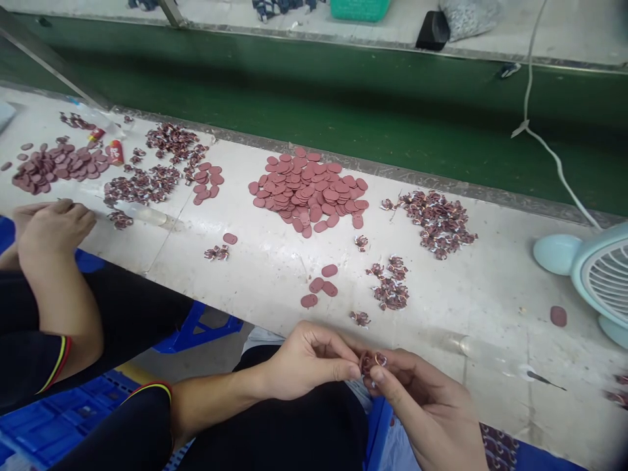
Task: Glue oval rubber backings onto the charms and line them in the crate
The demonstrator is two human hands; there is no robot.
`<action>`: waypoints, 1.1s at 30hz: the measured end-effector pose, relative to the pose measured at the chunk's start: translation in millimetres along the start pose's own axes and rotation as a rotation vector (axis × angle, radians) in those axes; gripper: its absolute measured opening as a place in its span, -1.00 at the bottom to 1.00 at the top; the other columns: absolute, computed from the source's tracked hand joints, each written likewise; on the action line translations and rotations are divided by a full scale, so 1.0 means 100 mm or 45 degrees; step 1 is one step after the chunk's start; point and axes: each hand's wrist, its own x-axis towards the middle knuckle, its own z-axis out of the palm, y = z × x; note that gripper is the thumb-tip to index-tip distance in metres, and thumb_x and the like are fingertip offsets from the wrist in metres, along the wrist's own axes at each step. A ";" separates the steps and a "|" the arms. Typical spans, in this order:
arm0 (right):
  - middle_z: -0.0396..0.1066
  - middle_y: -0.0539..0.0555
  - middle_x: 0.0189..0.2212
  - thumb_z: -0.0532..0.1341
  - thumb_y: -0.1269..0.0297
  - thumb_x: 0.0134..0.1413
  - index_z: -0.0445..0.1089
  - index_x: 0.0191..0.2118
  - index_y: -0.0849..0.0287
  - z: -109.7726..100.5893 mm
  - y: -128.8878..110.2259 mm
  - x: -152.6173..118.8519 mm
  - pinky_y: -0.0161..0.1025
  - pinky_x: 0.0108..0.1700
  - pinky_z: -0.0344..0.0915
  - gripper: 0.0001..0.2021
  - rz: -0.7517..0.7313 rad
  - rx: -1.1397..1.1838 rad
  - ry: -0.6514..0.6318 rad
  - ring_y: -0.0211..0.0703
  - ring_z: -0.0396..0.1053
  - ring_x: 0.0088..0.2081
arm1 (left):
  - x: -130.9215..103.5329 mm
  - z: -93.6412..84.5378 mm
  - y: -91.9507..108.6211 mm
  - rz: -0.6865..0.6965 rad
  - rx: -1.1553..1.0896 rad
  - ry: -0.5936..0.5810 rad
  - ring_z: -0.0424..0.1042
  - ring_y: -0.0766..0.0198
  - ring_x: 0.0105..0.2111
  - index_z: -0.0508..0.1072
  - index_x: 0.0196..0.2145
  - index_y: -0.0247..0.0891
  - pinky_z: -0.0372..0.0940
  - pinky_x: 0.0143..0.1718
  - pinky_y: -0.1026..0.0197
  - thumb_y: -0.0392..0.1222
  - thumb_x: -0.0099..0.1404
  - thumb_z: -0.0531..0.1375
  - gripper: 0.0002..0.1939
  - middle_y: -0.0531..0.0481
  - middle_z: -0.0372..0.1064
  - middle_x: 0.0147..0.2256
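Note:
My left hand [311, 361] and my right hand [432, 405] meet at the table's front edge. Both pinch one small dark-red part with thin wire-like pieces [371, 363] between thumbs and fingertips; the fingers partly hide it. Just beyond lies a similar small wired part [360, 318], with a cluster of them [391, 293] behind it. Several flat dark-red oval discs [330, 288] are spread to the left of that cluster. A large heap of the same discs [309, 190] sits farther back. To the right of my hands, a clear bottle with a thin dark tip [495, 356] lies on its side.
Another pile of wired parts [436, 222] is at the back right. A pale blue fan [598, 275] stands at the right edge, near a single disc [558, 316]. On the left, a co-worker's hands [56, 226] are beside more discs [59, 167]. A raised shelf [314, 29] runs behind.

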 end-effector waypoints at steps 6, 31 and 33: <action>0.56 0.07 -0.49 0.45 0.02 -0.01 0.63 -0.25 0.09 0.08 -0.04 -0.04 -0.25 -0.37 0.53 -0.72 0.005 -0.027 0.100 -0.12 0.51 -0.45 | 0.01 0.03 0.01 0.021 0.013 -0.003 0.63 0.11 -0.26 0.66 -0.38 -0.29 0.47 -0.07 0.04 -0.16 0.18 0.45 -0.86 -0.17 0.65 -0.23; 0.61 0.06 -0.34 0.44 0.21 0.06 0.63 -0.22 0.04 0.20 0.13 -0.14 -0.31 -0.32 0.55 -0.85 -0.219 0.097 0.310 -0.22 0.50 -0.42 | -0.03 0.10 -0.13 0.145 -0.103 0.034 0.60 0.21 -0.33 0.65 -0.38 -0.32 0.49 -0.19 0.16 -0.25 0.23 0.42 -0.92 -0.09 0.64 -0.33; 0.62 0.06 -0.34 0.44 0.21 0.07 0.63 -0.21 0.04 0.19 0.15 -0.12 -0.31 -0.32 0.56 -0.85 -0.236 0.091 0.313 -0.23 0.51 -0.42 | -0.02 0.12 -0.14 0.173 -0.103 0.037 0.61 0.22 -0.35 0.65 -0.38 -0.32 0.50 -0.20 0.17 -0.24 0.23 0.42 -0.91 -0.09 0.65 -0.34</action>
